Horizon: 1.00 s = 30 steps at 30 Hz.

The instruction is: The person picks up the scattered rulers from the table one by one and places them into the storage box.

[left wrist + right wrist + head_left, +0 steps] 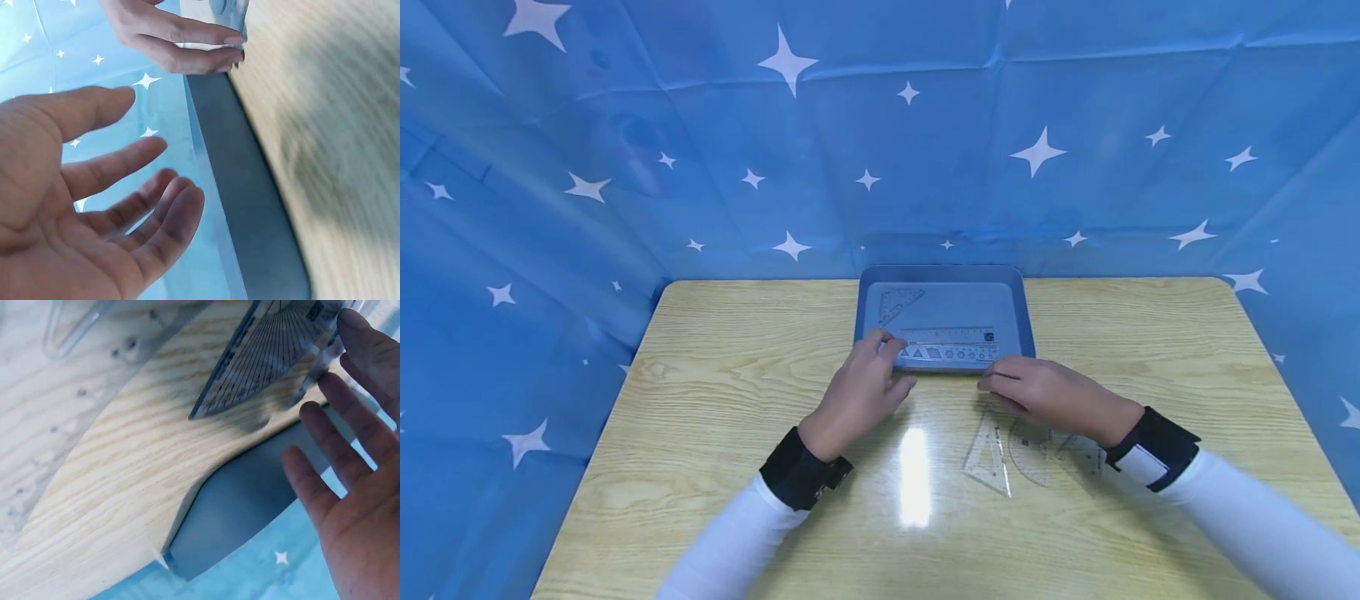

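Note:
My left hand (863, 387) hovers at the front left of a blue tray (1022, 312), fingers loosely bent and palm bare in the left wrist view. In the tray lie a clear set square (897, 305), a clear ruler (951, 335) and a stencil ruler (951, 352). My right hand (1037, 387) is by the tray's front right corner, thumb and index apart. Its fingertips are beside the tip of a clear triangular set square (987, 458) on the table; whether they touch it is unclear. A clear protractor (262, 369) lies beside that.
Another clear drawing piece (1082, 454) lies partly hidden under my right wrist. The wooden table (737, 350) ends at a blue curtain (940, 125) with white stars. A bright light reflection (914, 479) shows on the tabletop.

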Each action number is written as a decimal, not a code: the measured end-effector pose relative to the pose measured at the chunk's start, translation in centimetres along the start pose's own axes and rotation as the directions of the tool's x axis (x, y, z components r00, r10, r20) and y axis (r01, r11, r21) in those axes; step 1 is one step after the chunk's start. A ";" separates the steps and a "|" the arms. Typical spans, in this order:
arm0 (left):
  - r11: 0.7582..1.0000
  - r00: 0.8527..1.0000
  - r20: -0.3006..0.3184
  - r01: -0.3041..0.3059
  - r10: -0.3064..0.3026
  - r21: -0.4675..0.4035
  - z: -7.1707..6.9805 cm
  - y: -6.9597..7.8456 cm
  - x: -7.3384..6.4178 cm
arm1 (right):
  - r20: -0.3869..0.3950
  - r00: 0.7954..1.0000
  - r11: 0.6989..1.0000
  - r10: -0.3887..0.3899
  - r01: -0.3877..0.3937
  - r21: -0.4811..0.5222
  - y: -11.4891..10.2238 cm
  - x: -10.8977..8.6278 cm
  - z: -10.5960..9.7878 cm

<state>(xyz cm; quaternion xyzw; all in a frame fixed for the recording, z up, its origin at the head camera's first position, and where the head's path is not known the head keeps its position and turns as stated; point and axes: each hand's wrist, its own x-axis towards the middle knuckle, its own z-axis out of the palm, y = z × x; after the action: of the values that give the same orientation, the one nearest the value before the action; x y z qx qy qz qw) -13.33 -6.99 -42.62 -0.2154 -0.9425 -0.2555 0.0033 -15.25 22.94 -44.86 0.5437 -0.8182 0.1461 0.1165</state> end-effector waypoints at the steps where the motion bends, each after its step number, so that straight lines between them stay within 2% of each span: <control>1: 1.000 1.000 0.002 -0.013 0.013 -0.009 0.0 0.1 -0.1 | 0.028 1.000 1.000 0.000 0.000 -0.003 -0.2 -0.2 0.2; 6: 0.997 0.998 0.027 -0.061 0.063 -0.054 -0.2 0.9 -0.3 | 0.161 0.987 1.000 0.015 -0.016 0.009 -0.7 -0.8 0.8; 9: 0.993 0.992 0.065 -0.099 0.104 -0.072 -0.1 1.2 -0.5 | 0.226 0.974 1.000 0.013 -0.012 -0.007 -0.9 -0.8 1.0; 14: 0.982 0.975 0.144 -0.154 0.170 -0.112 0.7 1.4 -0.9 | 0.266 0.964 1.000 0.006 0.000 -0.020 -1.2 -0.7 1.6; 18: 0.979 0.961 0.219 -0.139 0.170 -0.151 1.5 1.4 -1.2 | 0.267 0.964 0.999 0.010 0.000 -0.039 -1.5 -0.6 1.9; 22: 0.981 0.947 0.288 -0.098 0.144 -0.168 2.5 1.2 -1.8 | 0.294 0.955 0.998 0.032 -0.014 -0.064 -1.7 -0.4 2.1; 26: 0.986 0.936 0.333 -0.064 0.112 -0.151 3.6 1.1 -2.4 | 0.316 0.947 0.997 0.056 -0.034 -0.076 -1.9 -0.2 2.3; 30: 0.991 0.931 0.352 -0.061 0.100 -0.121 4.5 1.3 -3.1 | 0.293 0.954 0.996 0.068 -0.046 -0.081 -2.1 0.0 2.5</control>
<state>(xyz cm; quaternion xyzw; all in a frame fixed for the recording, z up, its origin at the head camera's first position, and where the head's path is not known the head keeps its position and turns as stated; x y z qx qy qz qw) -9.57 -5.06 -46.22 -0.2964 -0.9026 -0.2625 -0.1692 -13.41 21.22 -46.94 0.5311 -0.8465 0.0367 0.0084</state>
